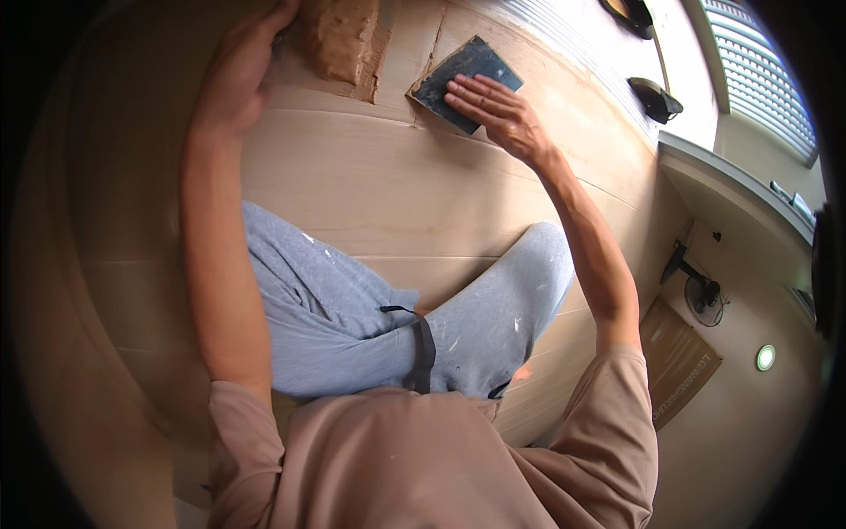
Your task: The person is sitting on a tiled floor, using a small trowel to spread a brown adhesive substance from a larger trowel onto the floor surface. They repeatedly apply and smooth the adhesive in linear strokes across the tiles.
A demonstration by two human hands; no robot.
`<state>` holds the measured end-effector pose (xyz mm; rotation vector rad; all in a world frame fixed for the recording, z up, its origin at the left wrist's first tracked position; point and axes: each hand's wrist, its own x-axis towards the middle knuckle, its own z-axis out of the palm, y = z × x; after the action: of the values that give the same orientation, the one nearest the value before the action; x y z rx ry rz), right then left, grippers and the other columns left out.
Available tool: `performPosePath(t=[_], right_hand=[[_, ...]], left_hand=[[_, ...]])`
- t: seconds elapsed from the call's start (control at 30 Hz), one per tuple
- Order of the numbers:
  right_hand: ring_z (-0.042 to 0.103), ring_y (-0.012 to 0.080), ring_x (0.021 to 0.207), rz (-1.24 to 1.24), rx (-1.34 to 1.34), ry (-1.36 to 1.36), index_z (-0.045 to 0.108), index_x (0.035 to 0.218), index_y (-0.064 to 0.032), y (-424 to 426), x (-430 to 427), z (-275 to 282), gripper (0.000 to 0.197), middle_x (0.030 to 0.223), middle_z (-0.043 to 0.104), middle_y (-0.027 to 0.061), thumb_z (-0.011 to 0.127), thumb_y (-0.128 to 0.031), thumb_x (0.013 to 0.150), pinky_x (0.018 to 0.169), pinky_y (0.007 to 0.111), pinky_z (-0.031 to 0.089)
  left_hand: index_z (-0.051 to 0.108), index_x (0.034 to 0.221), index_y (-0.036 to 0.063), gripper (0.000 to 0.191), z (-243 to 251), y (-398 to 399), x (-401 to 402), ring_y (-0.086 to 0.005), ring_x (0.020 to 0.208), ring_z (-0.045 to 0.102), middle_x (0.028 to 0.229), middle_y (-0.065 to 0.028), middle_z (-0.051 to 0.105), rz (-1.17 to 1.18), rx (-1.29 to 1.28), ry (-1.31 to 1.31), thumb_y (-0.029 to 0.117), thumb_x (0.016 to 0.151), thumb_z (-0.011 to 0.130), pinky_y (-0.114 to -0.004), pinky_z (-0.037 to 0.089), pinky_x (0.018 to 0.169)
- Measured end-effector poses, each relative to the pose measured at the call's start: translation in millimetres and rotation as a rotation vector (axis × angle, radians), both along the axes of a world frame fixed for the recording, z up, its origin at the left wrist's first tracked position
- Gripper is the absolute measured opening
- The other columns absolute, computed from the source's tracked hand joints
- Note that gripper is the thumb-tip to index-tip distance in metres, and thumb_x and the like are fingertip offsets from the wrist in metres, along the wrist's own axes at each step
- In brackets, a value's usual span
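Observation:
My right hand [499, 116] is on a dark blue square plate [462, 76], its fingers flat across the top and the thumb hidden. Pale smears mark the plate, which is tilted over the wood-look planks of the floor [396, 172]. Left of it, a thick patch of brown paste [340, 40] lies on the floor with a ragged right edge. Beside that patch is my left hand [241, 86], blurred, its fingers cut off by the top edge of the view. Whether it holds anything is hidden.
My crossed legs in paint-spotted grey trousers [396, 330] lie below the work. A ribbed pale strip [568, 46] borders the floor at upper right, with two dark objects [654, 99] beyond. Farther right are a ledge [733, 178], an electric fan [702, 294] and a cardboard box [681, 364].

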<state>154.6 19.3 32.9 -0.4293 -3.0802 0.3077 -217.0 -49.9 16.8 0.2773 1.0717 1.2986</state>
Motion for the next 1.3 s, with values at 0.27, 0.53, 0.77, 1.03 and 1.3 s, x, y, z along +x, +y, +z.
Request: performPosePath(t=[0.27, 0.53, 0.77, 1.03, 1.3], right_hand=[[0.057, 0.0267, 0.124, -0.263, -0.028, -0.019, 0.064, 0.128, -0.0081, -28.4, 27.6, 45.6, 0.061, 0.131, 0.062, 0.0095, 0.052, 0.016, 0.073, 0.109, 0.04, 0.045], [0.068, 0.0341, 0.076, -0.695, -0.031, -0.02, 0.069, 0.114, -0.0062, -12.4, -54.1, 49.8, 0.04, 0.097, 0.07, 0.0172, 0.052, 0.007, 0.079, 0.069, 0.04, 0.054], [0.067, 0.0328, 0.071, -0.602, -0.042, -0.058, 0.07, 0.112, -0.0083, -15.1, -73.4, 57.2, 0.042, 0.09, 0.07, 0.0164, 0.05, 0.006, 0.078, 0.063, 0.039, 0.054], [0.073, 0.0267, 0.077, -0.493, 0.007, -0.113, 0.068, 0.117, -0.0035, -38.7, -73.5, 24.5, 0.046, 0.112, 0.07, 0.017, 0.052, 0.012, 0.077, 0.06, 0.034, 0.06], [0.071, 0.0307, 0.088, -0.577, -0.233, -0.113, 0.066, 0.117, -0.0013, -80.0, -59.6, 71.8, 0.049, 0.105, 0.07, 0.019, 0.051, 0.012, 0.073, 0.072, 0.037, 0.059]], left_hand=[[0.062, 0.12, 0.0004, 0.034, 0.4, 4.7, 1.6, -0.0123, 0.102, 0.063, 0.116, -0.0047, 0.065, 0.003, 0.013, -0.01, 0.026, 0.098, 0.059, -0.029, 0.052, 0.088], [0.06, 0.125, -0.0013, 0.037, 3.7, 2.2, -0.7, -0.0128, 0.106, 0.061, 0.119, -0.0052, 0.064, 0.053, 0.008, 0.015, 0.025, 0.098, 0.059, -0.029, 0.05, 0.091], [0.063, 0.117, -0.0009, 0.036, 13.3, 1.7, 3.5, -0.0139, 0.101, 0.063, 0.112, -0.0067, 0.068, -0.04, 0.189, -0.019, 0.029, 0.099, 0.057, -0.03, 0.048, 0.091], [0.065, 0.114, -0.0005, 0.033, 21.8, 2.1, 2.0, -0.0135, 0.098, 0.063, 0.111, -0.0056, 0.068, -0.014, 0.197, 0.03, 0.028, 0.1, 0.056, -0.03, 0.049, 0.087], [0.061, 0.123, -0.0003, 0.036, 8.0, 10.2, -1.9, -0.0129, 0.106, 0.061, 0.12, -0.005, 0.064, -0.006, 0.039, -0.016, 0.026, 0.098, 0.059, -0.029, 0.05, 0.091]])
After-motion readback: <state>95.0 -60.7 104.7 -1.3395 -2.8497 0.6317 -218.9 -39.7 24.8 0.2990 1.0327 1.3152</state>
